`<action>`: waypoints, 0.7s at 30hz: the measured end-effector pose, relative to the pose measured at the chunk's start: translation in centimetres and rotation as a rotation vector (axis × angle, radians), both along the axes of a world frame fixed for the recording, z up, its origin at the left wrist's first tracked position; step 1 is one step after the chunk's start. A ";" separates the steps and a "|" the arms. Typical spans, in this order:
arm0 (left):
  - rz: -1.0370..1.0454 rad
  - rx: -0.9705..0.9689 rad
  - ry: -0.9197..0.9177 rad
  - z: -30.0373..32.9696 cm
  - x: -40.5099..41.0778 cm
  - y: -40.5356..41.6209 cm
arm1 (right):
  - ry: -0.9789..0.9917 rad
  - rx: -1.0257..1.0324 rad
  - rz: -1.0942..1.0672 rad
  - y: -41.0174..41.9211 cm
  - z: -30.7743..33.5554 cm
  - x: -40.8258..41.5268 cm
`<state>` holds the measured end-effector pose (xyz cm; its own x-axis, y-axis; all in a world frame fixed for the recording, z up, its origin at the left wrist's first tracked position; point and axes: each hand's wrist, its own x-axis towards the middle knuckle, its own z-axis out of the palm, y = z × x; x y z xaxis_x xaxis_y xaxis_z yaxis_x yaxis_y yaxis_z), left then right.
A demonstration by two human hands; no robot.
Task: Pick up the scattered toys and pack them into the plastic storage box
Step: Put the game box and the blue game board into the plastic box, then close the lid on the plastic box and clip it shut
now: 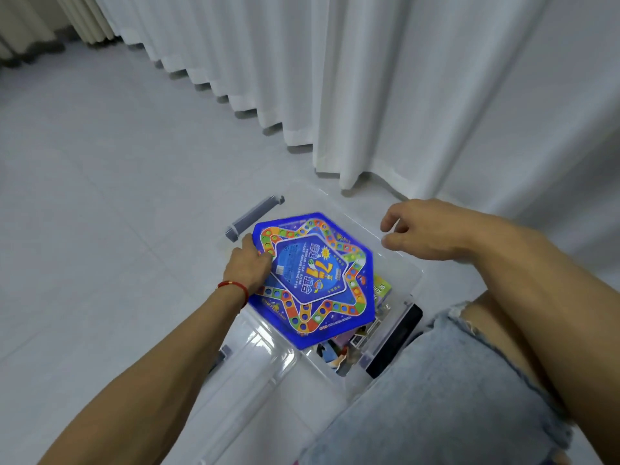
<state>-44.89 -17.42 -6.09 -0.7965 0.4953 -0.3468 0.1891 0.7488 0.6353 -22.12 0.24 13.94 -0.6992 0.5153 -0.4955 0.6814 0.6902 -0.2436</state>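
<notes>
A clear plastic storage box stands on the floor, with a grey latch handle at its far left end. A blue hexagonal board game lies tilted across the top of the box. My left hand grips the board's left edge, thumb on top. Above the box's far right rim hovers my right hand, fingers loosely curled and holding nothing. Under the board, several small toys and a green card show inside the box.
The box's clear lid lies on the floor at its near left side. White curtains hang close behind the box. My knee in torn jeans presses near the box's right end. Pale floor tiles stretch to the left.
</notes>
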 end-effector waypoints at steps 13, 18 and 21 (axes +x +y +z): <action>-0.319 -0.350 0.515 -4.3 3.3 1.7 | 0.013 -0.006 0.018 0.0 -0.6 -0.5; -0.256 -0.092 0.576 -3.6 3.4 1.6 | 0.009 0.021 0.061 -1.1 -1.3 -1.5; -0.061 0.300 0.586 -1.8 3.4 -1.7 | 0.037 -0.028 0.121 -3.6 -2.5 -2.8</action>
<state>-41.51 -19.07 -7.94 -0.7787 0.5534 0.2955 0.6035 0.5321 0.5938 -24.89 -3.31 11.40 -0.7738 0.4121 -0.4811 0.5835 0.7594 -0.2879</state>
